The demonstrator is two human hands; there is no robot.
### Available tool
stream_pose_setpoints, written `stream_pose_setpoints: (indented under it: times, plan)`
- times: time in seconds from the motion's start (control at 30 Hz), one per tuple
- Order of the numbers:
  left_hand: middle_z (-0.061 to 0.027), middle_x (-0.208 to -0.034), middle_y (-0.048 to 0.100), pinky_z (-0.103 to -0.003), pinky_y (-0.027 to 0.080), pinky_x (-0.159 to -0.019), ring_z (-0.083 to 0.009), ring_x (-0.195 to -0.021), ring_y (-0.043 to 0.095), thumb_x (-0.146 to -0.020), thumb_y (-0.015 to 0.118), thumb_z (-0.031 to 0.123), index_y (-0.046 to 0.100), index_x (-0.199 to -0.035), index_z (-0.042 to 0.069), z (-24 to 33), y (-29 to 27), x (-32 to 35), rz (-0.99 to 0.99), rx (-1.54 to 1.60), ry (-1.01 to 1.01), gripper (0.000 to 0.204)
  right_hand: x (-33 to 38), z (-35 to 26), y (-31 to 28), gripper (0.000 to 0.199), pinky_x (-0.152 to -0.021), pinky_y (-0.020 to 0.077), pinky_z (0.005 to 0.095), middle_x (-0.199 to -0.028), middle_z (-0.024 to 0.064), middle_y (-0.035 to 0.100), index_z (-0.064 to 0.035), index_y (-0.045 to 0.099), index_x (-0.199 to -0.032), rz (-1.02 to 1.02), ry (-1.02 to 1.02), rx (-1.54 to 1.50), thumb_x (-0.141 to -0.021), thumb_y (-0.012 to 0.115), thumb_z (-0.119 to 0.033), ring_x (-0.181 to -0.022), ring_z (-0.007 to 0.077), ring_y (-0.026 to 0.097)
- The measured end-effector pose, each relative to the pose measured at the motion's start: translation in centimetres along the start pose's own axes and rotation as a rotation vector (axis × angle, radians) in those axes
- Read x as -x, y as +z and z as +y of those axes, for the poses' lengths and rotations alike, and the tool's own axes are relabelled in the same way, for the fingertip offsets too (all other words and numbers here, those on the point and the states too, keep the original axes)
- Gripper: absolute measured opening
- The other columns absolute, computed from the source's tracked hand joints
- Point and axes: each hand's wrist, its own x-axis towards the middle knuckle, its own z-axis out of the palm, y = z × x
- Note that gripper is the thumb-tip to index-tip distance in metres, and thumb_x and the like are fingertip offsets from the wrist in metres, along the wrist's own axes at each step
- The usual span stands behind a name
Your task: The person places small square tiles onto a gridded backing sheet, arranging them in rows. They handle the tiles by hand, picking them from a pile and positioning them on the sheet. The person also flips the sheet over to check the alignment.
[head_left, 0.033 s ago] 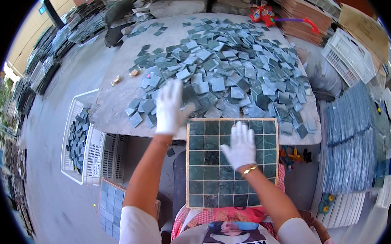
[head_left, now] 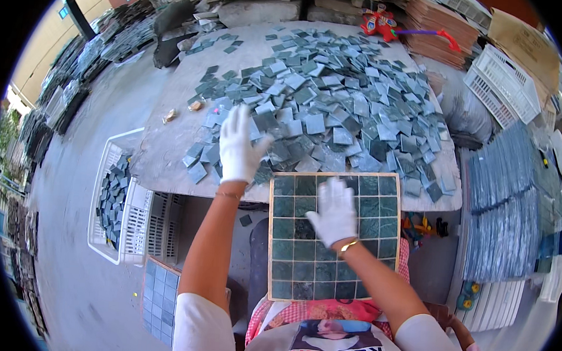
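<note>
A square wood-edged tray [head_left: 397, 244] rests tilted between the table's near edge and my lap. Dark green stone tiles [head_left: 294, 249] fill it in a neat grid with pale joints. My right hand [head_left: 335, 211], in a white glove, lies flat on the upper middle tiles, fingers stretched. My left hand [head_left: 237, 148], gloved too, is spread over the near left edge of a heap of loose green-grey tiles [head_left: 343, 108]. Nothing shows in its fingers; whether its palm touches the tiles is hidden.
The grey table [head_left: 156, 158] bears the heap. At its left, a white crate [head_left: 135, 221] contains small tiles, and another gridded panel [head_left: 159, 297] stands below. Wrapped tile stacks [head_left: 501, 202] are at the right, with a red toy [head_left: 379, 24] at the far edge.
My right hand has slid a little to the left across the tiled tray. The left hand has shifted slightly left and nearer to me. Tray and heap look the same.
</note>
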Motion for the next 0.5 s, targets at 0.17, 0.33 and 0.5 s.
stream_pose_setpoints:
  times: [0.17, 0.33, 0.5]
  plan:
    - [-0.0239, -0.134, 0.047, -0.042, 0.036, -0.104, -0.0393, -0.124, 0.044, -0.084, 0.065, 0.023, 0.042, -0.135, -0.002, 0.0, -0.4, 1.8, -0.028, 0.185, -0.132, 0.061, -0.1, -7.5, 0.0, 0.068, -0.102, 0.0314, 0.0392, -0.132, 0.0131, 0.051, -0.0031, 0.056, -0.122, 0.145, -0.699, -0.405, -0.078, 0.063, -0.054, -0.125, 0.0246, 0.042]
    - [-0.0218, -0.133, 0.049, -0.041, 0.037, -0.104, -0.0372, -0.123, 0.047, -0.079, 0.066, 0.008, 0.046, -0.132, -0.003, -0.6, -10.2, 14.5, -0.133, 0.053, -0.333, 0.058, -5.0, -1.3, -1.1, 0.066, -0.109, 0.025, 0.0427, -0.135, 0.0149, 0.049, -0.0046, 0.052, -0.127, 0.098, -0.435, -0.275, -0.08, 0.06, -0.05, -0.13, 0.0274, 0.04]
    - [-0.0176, -0.136, 0.05, -0.039, 0.035, -0.106, -0.0312, -0.126, 0.047, -0.085, 0.06, 0.005, 0.046, -0.134, -0.003, -7.4, -30.6, 34.3, 0.135, -0.227, -0.922, 0.051, -0.4, 9.3, -1.8, 0.078, -0.115, 0.0178, 0.0465, -0.148, 0.0184, 0.033, -0.0035, 0.039, -0.14, -0.053, -0.235, -0.177, -0.076, 0.069, -0.036, -0.138, 0.0345, 0.026]
